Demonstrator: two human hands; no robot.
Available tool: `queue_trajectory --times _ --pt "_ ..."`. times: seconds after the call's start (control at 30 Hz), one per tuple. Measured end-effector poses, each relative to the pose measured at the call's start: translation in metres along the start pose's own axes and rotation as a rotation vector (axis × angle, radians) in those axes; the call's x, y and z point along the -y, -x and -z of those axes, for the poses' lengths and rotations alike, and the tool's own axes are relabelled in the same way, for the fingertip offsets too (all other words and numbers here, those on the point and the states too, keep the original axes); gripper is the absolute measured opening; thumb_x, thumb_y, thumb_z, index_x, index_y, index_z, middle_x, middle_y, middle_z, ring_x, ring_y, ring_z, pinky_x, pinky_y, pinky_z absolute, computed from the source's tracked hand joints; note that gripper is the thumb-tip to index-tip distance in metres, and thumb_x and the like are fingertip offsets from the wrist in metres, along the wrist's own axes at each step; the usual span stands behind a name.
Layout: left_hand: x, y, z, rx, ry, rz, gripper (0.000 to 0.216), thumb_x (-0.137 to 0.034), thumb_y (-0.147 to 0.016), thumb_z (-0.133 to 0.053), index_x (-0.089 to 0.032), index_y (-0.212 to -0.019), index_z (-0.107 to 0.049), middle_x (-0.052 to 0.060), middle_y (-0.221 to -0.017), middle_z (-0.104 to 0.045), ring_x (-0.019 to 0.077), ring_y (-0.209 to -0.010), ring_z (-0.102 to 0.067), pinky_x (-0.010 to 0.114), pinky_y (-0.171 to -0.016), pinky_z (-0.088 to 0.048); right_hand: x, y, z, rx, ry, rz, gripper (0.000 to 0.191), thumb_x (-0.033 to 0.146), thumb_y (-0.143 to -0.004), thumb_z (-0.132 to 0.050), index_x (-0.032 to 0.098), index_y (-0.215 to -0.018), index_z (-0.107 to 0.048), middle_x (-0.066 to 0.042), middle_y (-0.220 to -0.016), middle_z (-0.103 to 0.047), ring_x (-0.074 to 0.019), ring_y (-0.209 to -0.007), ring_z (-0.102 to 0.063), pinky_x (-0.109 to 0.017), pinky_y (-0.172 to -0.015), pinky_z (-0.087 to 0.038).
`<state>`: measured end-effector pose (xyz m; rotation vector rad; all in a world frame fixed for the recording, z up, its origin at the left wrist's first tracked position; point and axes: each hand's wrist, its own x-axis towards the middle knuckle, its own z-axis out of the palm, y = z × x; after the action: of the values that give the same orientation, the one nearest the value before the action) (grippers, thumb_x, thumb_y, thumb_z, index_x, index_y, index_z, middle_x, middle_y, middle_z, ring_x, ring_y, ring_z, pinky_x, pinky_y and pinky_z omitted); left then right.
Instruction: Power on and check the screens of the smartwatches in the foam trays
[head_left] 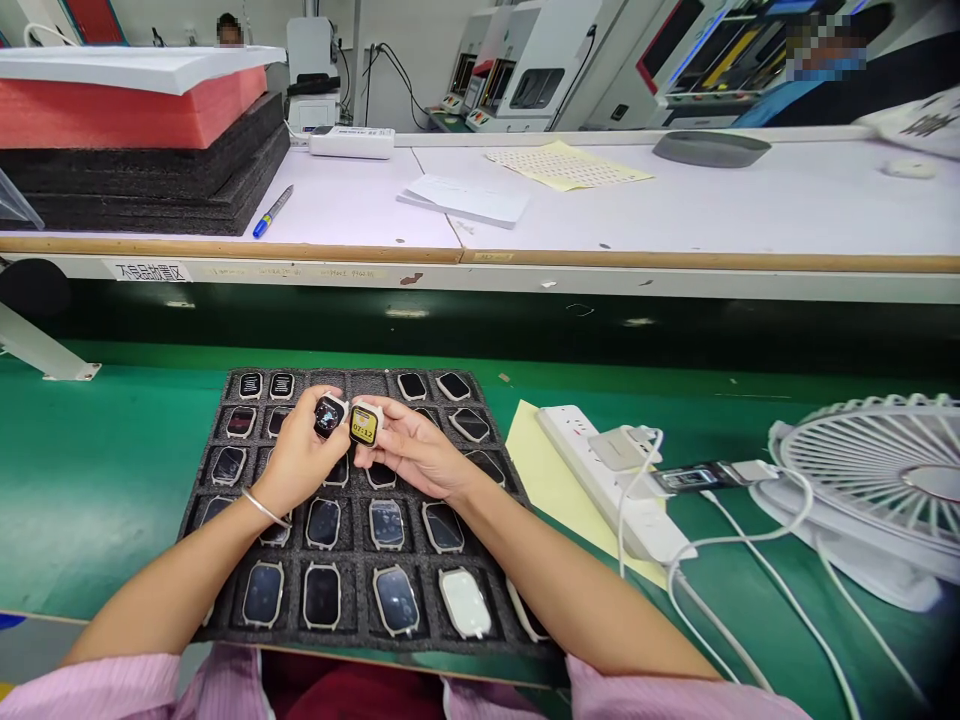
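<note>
My left hand is closed around a smartwatch case whose lit screen shows a dark dial. Right beside it, my right hand pinches a second smartwatch case with a yellow screen reading 07:12. Both are strapless and held side by side, screens toward me, above a black foam tray. Rows of similar watch cases lie in the tray's pockets, most with dark screens. One white-backed case lies face down in the front row. My hands and forearms hide some of the pockets.
On the right, a white power strip with plugs and cables lies partly over yellow paper. Beyond it stands a white fan. A raised shelf at the back carries foam sheets, a pen and papers.
</note>
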<state>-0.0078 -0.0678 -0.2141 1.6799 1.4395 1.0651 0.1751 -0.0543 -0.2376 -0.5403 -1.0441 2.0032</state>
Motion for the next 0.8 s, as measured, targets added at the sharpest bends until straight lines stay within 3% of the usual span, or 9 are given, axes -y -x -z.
queue_trajectory --times 0.8 --pt "-0.0008 0.0018 -0.0004 0.011 0.019 -0.010 0.039 -0.032 -0.081 -0.057 -0.019 -0.118 -0.054 0.008 -0.112 -0.064 0.0248 -0.111 -0.059 0.035 -0.090 -0.049 0.0024 0.0018 -0.0013 0.013 -0.018 0.019 0.051 0.035 -0.078 -0.084 0.024 -0.122 -0.061 0.000 -0.095 -0.069 -0.0144 -0.077 -0.071 -0.031 -0.078 -0.057"
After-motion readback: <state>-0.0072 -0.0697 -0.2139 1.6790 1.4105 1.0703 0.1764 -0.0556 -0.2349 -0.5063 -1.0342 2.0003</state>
